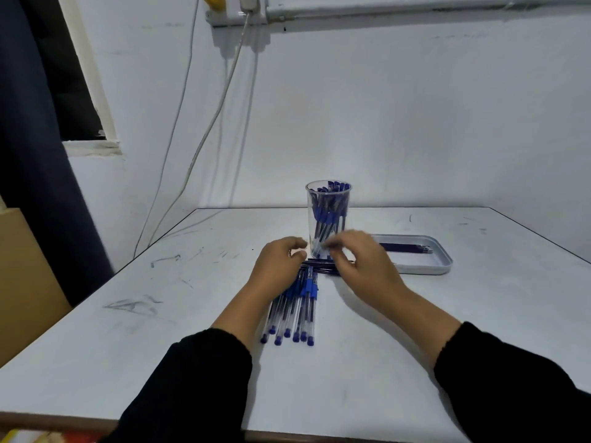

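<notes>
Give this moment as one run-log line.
left hand: over loose pens | right hand: blurred, beside cup | cup: upright, holds blue pens | tray: holds refills

This is a plain, makeshift workroom set up for small assembly work, not a home or an office. A scuffed white laminate table (160, 314) stands against a bare white painted wall (415, 123). At the far left, loose white cables (204, 135) hang from a surface-mounted white socket box (248, 4) on a grey conduit pipe (415, 8). Identical blue-capped clear plastic pens (300, 311) lie in a row mid-table, and more fill a tall clear plastic cup (328, 199).
</notes>
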`<action>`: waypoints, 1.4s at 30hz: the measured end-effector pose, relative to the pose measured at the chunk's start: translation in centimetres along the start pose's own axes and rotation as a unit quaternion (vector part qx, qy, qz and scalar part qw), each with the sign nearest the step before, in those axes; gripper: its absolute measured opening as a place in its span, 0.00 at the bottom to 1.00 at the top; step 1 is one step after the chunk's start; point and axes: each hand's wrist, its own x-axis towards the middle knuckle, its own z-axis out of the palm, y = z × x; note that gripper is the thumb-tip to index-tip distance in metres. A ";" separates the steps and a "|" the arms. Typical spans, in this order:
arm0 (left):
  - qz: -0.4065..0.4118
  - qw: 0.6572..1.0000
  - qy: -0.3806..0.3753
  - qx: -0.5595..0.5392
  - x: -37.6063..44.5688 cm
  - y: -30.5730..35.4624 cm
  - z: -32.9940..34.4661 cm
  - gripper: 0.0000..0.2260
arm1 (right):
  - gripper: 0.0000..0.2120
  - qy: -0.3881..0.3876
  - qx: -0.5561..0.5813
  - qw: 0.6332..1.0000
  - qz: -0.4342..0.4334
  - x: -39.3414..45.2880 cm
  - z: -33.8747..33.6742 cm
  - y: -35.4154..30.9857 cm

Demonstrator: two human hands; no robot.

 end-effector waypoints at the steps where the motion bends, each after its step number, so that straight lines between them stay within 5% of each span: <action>1: -0.005 1.000 0.001 0.004 -0.5 -0.3 0.0 0.11 | 0.11 -0.037 -0.011 0.999 -0.014 -0.8 0.3 0.2; 7: -0.013 1.000 0.002 0.008 -2.4 -1.0 0.4 0.12 | 0.16 -0.212 -0.122 0.959 -0.143 -1.9 2.1 1.6; 27: 0.034 0.998 0.047 0.013 -4.0 -0.2 0.0 0.10 | 0.06 -0.105 -0.162 0.968 -0.163 -2.2 -0.2 1.0; 36: 0.036 0.974 -0.034 -0.222 -5.3 1.2 -0.3 0.26 | 0.10 -0.080 -0.204 0.966 -0.137 -2.8 -1.0 1.4; 40: 0.039 0.978 -0.020 -0.205 -5.0 1.3 -0.4 0.05 | 0.11 -0.076 -0.201 0.969 -0.123 -2.8 -1.2 1.2; 42: 0.033 0.988 0.001 -0.154 -4.6 0.8 -0.2 0.07 | 0.11 -0.076 -0.192 0.974 -0.088 -2.6 -1.2 1.4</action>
